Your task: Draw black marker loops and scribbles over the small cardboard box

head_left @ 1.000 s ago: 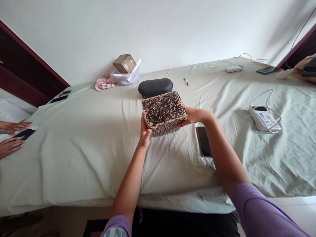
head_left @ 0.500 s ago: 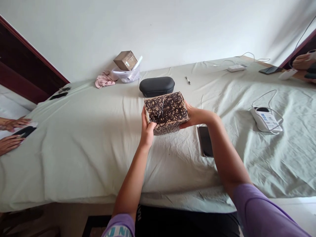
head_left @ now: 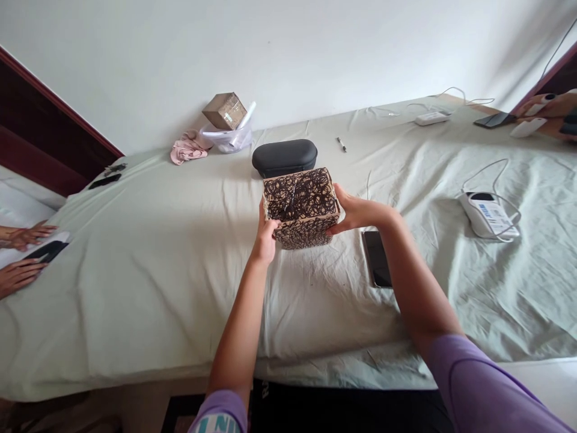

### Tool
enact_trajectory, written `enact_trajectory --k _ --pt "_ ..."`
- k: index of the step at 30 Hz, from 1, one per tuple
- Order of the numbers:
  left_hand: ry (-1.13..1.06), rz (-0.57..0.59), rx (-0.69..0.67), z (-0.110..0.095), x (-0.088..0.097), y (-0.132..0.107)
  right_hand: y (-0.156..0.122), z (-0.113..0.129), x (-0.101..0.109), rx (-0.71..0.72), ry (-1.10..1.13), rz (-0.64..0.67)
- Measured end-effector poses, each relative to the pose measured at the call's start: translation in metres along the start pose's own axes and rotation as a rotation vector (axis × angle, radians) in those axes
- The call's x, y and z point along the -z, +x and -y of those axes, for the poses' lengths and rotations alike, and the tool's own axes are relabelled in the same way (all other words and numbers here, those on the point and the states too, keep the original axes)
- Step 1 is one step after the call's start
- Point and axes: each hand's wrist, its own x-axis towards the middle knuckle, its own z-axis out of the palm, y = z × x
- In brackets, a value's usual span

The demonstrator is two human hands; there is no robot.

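Note:
Between my two hands is a cardboard box (head_left: 303, 198) covered in black scribbled loops, its top and near side showing. My left hand (head_left: 267, 237) grips its left end, thumb at the near top corner. At the right end, my right hand (head_left: 349, 210) clasps the box with thumb and fingers apart along that side; some fingertips are hidden. Just behind the box lies a black zip case (head_left: 285, 155). A dark phone (head_left: 377, 260) rests on the sheet by my right forearm. Whether the box touches the sheet is hard to tell.
Against the wall sit a small brown box (head_left: 224, 110), a clear bag (head_left: 229, 139) and a pink cloth (head_left: 189, 148). A pen (head_left: 341, 145) lies behind. To the right is a white device with a cable (head_left: 490, 215). Other people's hands (head_left: 22, 258) show at both edges.
The box has tipped slightly, so more of its scribbled near side shows. Both my hands still hold it. The view has shifted a little.

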Motion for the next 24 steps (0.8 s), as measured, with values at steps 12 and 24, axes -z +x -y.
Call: enact_trajectory --k 12,24 --pt "0.062 -0.026 0.059 0.029 -0.017 0.018 0.003 0.013 0.004 -0.150 0.232 -0.317" --pt "0.285 -0.071 -0.268 0.050 -0.069 0.041 -0.007 0.018 0.013 -0.279 0.157 -0.457"
